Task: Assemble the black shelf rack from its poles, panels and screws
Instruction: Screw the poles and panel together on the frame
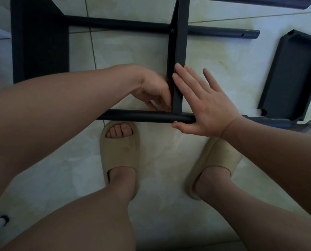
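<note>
Crouched over the tiled floor (214, 51) in beige slippers (119, 151). Braced the black panel (177, 51), set on edge between near pole (142, 116) and far pole (124, 24), with right hand (209, 107) flat, fingers straight, thumb under the near pole. Curled left hand (154, 89) at the panel-pole joint; could not tell what, if anything, it held. Had a spare panel (292, 75) lying apart at right.

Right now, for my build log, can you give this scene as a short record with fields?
panel: on edge, between two poles
far pole: joined to panel, screw in
near pole: at panel's lower end
left hand: fingertips at near joint; whether they hold anything is hidden
right hand: flat against panel, thumb at near pole
spare panel: on floor, right
</note>
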A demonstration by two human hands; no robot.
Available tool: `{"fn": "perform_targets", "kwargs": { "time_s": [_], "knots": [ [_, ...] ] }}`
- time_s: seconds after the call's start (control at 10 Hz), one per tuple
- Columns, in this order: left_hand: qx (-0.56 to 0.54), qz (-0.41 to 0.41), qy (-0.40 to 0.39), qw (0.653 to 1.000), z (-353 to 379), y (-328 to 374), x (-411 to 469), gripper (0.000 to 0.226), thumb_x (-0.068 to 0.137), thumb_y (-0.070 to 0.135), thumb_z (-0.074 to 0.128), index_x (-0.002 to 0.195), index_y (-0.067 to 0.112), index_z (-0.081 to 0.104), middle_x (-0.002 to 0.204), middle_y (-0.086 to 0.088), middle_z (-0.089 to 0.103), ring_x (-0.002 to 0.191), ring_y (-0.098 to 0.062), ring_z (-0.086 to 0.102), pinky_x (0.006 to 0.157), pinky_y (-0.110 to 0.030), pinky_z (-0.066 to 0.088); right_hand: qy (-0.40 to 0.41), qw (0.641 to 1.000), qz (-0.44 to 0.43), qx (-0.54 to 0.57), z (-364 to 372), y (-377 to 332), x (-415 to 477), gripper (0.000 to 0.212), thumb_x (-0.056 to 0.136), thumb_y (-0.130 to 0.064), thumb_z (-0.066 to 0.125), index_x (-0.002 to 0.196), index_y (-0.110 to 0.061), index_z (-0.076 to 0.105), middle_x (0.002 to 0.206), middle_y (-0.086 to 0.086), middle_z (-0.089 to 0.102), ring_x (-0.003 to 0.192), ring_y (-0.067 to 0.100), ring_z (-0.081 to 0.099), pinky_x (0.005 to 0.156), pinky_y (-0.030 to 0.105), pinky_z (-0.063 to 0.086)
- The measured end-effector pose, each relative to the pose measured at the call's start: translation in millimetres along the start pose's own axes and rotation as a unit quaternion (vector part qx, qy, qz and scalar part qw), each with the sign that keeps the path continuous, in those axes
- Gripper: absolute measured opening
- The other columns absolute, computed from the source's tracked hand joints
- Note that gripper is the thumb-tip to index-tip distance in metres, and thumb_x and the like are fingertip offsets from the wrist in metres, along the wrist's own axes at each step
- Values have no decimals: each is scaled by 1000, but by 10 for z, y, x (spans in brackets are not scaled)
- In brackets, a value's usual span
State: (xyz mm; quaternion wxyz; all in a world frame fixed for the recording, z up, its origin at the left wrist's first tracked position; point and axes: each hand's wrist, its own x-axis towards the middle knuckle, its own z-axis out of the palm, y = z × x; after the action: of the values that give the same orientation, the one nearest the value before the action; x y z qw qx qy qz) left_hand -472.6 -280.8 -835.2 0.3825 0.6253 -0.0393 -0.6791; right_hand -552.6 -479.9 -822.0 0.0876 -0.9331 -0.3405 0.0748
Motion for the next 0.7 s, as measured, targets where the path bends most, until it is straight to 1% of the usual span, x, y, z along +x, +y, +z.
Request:
{"fn": "perform_targets", "kwargs": {
  "time_s": [0.1,0.2,0.3,0.4,0.5,0.6,0.7],
  "knots": [
    [-4,19,7,1000,15,-22,1,34,89,-1,63,122,5,65,123,-13,70,113,-23,68,111,-51,43,-3,1000,1,1,-2,-4,0,104,89,-74,44,161,-5,18,170,13,12,157,28,12,124,57,15],
    [-10,45,15,999,23,-53,7,34,88,-4,63,120,4,65,119,-13,70,113,-24,67,110,-52,44,-4,1000,1,1,-4,-6,0,104,88,-74,45,161,-5,18,170,13,12,157,28,12,124,57,16],
    [-38,71,13,997,58,-100,1,31,87,-9,60,117,0,64,103,-9,71,105,-23,68,110,-53,44,-2,1000,3,2,-4,-3,0,104,88,-74,45,161,-5,19,170,13,12,157,28,13,124,57,16],
    [-51,81,11,995,74,-113,-11,27,87,-8,61,110,4,66,98,-4,71,102,-21,68,110,-53,44,-3,1000,3,0,-3,-5,0,104,88,-73,46,161,-4,19,169,13,13,157,28,13,124,58,17],
    [-40,52,0,998,24,-90,-31,27,90,4,64,116,8,67,107,-3,75,108,-18,70,107,-48,47,-4,1000,3,2,-7,-8,0,104,88,-73,46,161,-4,19,169,13,13,157,28,13,123,58,17],
    [-11,13,-1,1000,1,-49,-38,26,95,15,62,120,12,67,113,-4,75,108,-16,70,104,-41,48,-5,1000,2,1,-11,-7,-1,104,88,-73,47,161,-4,19,169,13,12,157,28,12,123,58,17],
    [3,-10,-1,1000,13,-8,-27,29,95,14,61,123,9,67,116,-6,74,111,-18,69,109,-42,46,-7,1000,3,4,-16,-5,3,104,88,-72,48,161,-5,18,170,13,12,157,28,12,123,59,17]
  ]
}}
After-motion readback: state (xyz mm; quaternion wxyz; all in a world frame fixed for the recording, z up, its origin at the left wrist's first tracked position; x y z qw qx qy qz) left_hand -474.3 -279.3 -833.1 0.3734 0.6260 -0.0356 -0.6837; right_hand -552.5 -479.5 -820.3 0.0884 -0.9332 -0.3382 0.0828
